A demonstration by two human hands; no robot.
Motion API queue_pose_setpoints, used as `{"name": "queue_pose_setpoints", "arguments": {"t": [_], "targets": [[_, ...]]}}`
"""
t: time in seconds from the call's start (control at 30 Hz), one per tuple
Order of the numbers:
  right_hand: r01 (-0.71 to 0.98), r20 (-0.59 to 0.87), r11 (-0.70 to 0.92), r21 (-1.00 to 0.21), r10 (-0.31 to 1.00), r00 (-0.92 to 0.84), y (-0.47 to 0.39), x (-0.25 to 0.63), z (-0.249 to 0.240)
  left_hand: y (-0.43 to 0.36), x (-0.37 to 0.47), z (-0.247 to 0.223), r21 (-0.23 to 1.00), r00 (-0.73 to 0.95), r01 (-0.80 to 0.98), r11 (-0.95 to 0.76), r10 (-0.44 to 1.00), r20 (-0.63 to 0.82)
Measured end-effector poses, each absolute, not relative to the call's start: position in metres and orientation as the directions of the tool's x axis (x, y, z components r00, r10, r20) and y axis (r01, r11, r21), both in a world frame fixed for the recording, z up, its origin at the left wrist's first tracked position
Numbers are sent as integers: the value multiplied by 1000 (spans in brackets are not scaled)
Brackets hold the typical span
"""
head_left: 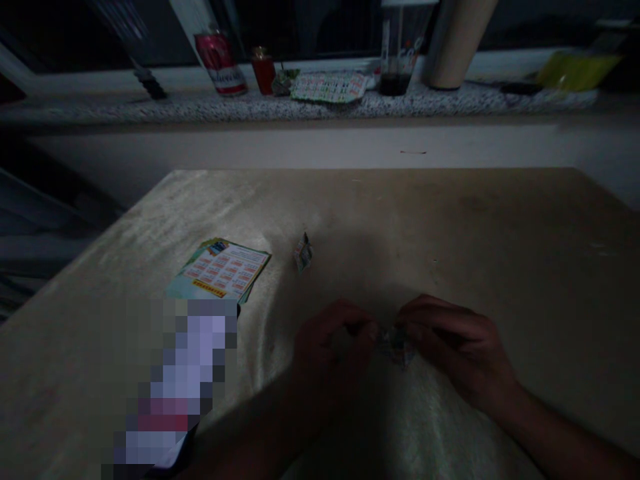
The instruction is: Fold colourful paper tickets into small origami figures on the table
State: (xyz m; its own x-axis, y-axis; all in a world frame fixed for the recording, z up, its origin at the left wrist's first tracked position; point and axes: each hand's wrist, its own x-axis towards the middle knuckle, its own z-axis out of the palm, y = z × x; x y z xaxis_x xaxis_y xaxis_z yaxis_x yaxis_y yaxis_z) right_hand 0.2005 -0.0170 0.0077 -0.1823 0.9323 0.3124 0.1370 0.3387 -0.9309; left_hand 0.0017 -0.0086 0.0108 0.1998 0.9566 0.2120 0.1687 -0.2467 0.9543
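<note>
A small piece of folded printed paper (397, 348) is held between my two hands, low over the front middle of the table. My left hand (336, 340) pinches its left side with thumb and forefinger. On the other side, my right hand (457, 343) grips the paper between thumb and fingers. Its exact folds are too dark to make out. Farther back and to the left, a second small folded paper piece (303, 253) stands on the table. Left of that lies a stack of printed calendar cards (225, 267).
A blurred-out phone-like device (185, 373) lies on the table (500, 227) at front left. Along the granite windowsill (175, 110) stand a red can (220, 63), a small red bottle (263, 70), a printed sheet (327, 87), a cup of dark drink (397, 53) and a beige cylinder (460, 40).
</note>
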Motion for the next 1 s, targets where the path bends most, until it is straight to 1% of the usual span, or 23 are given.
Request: {"name": "queue_pose_setpoints", "arguments": {"t": [0.13,0.43,0.63,0.87,1.0], "targets": [[154,346,366,-918,928,-141,-18,200,9,-8,0,8,950,163,160,-266,957,241],[227,424,419,-879,905,-31,-19,200,14,-9,-1,9,949,151,119,-293,950,275],[237,413,392,-889,909,46,-21,200,13,-8,-1,9,955,177,101,-279,950,258],[231,402,365,-902,905,141,-23,199,14,-12,2,9,940,203,136,-314,937,283],[269,413,360,-894,894,176,-23,199,14,-12,3,13,928,239,150,-340,923,300]]}}
